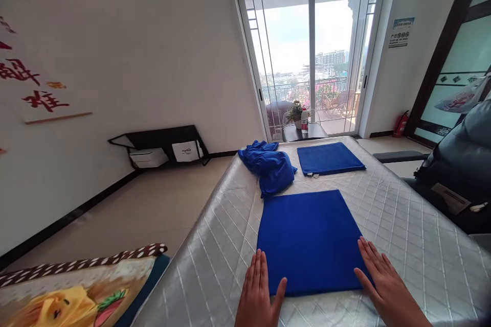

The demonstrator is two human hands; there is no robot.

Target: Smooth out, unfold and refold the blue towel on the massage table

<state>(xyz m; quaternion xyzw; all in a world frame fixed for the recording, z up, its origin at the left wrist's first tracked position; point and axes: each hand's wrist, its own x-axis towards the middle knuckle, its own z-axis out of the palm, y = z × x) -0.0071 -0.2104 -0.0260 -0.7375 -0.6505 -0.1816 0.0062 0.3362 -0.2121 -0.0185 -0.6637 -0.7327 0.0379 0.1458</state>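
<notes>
pillow (72,296): printed cushion, lower left corner of frame, at the mattress edge. Not touched by either hand.
left hand (258,291): bottom centre, flat on the near-left corner of the folded blue towel (311,242). Fingers pressed together and straight, thumb angled out onto the cloth. Nothing pinched.
folded blue towel: flat square, centre of frame, lying on the quilted silver mattress (402,225). Near edge between the two hands.
right hand (383,276): bottom right of centre, flat on the near-right corner of the same towel. Fingers slightly spread, palm partly off the cloth onto the mattress. Nothing gripped.
crumpled towels (268,163): loose blue heap, just above and left of the flat towel, nearly touching its far-left corner.
second folded towel (329,158): upper centre, apart from the one under the hands.
risk 1: mattress cover looks slick; uneven palm pressure could slide the towel and skew its edges.
risk 2: pushing the towel away could run its far corner into the crumpled heap and buckle the fold.
risk 3: flat palms hold nothing, so lifting from this pose would likely let the layers fall open.
bottle (304,119): on small table by the balcony door, well clear.
</notes>
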